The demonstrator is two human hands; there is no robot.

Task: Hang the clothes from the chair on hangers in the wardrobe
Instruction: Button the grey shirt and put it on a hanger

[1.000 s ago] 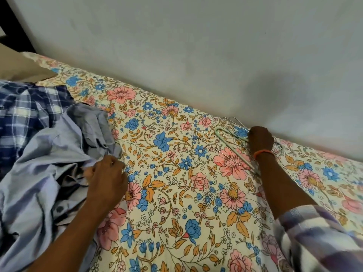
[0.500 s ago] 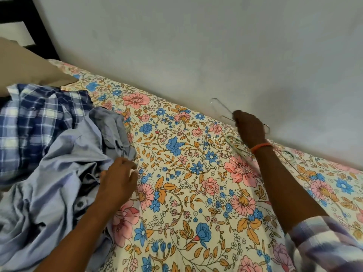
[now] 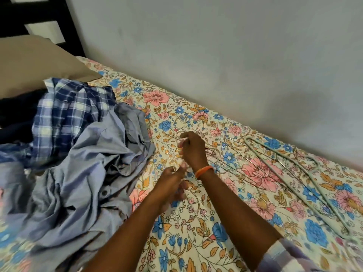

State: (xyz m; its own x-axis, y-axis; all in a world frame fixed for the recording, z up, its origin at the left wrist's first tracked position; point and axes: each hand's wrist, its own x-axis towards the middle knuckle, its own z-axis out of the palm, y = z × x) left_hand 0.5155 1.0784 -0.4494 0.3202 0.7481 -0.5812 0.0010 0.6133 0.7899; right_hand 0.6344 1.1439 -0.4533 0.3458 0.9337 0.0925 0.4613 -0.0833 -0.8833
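My right hand [image 3: 193,150], with an orange wristband, and my left hand [image 3: 171,180] meet over the middle of the floral bedsheet [image 3: 196,222]. Both grip a thin wire hanger [image 3: 169,157], which shows only as faint lines against the pattern. The left hand is blurred. Just left of my hands lies a crumpled light blue shirt [image 3: 88,163]. Behind it sits a blue plaid shirt [image 3: 66,112]. More hangers [image 3: 294,173], pale green and wire, lie flat on the bed to the right, near the wall.
A grey wall [image 3: 235,65] runs along the far side of the bed. A tan pillow [image 3: 39,61] and a dark headboard [image 3: 39,16] are at the upper left. A dark garment [image 3: 15,114] lies under the plaid shirt.
My right hand lifted one wire hanger off the pile by the wall and brought it left to the bed's middle. My left hand left the blue shirt and took hold of the hanger too.
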